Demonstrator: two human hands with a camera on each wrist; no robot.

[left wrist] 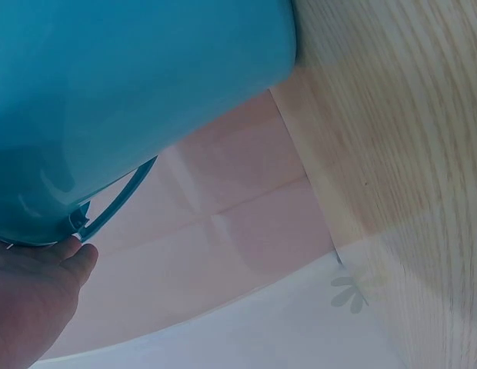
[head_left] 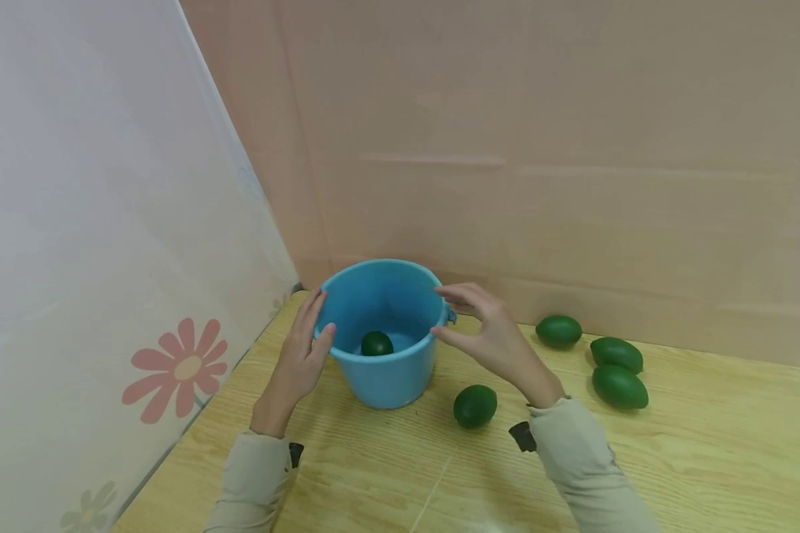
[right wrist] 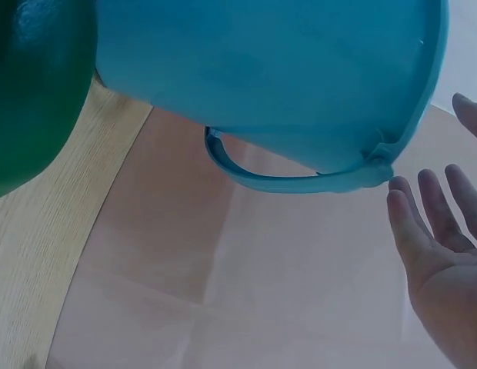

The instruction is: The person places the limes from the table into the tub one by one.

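A light-blue bucket [head_left: 390, 381] stands upright on the wood-grain surface, with one dark green oval fruit [head_left: 376, 343] inside it. My left hand [head_left: 301, 357] touches the bucket's left rim, its fingers fairly straight and its thumb at the front edge. At the right rim, my right hand [head_left: 493, 337] is held with fingers and thumb spread apart, holding nothing. In the right wrist view its fingertips come close to the rim by the handle [right wrist: 277, 183]; contact is unclear. Another green fruit [head_left: 475, 406] lies just right of the bucket, below the right hand.
Three more green fruits lie farther right: one [head_left: 558, 331] near the back wall, and two touching, one [head_left: 616, 354] behind the other [head_left: 620, 386]. A brown-pink wall covering [head_left: 540, 163] rises behind. A white flower-patterned panel [head_left: 107, 222] borders the left side.
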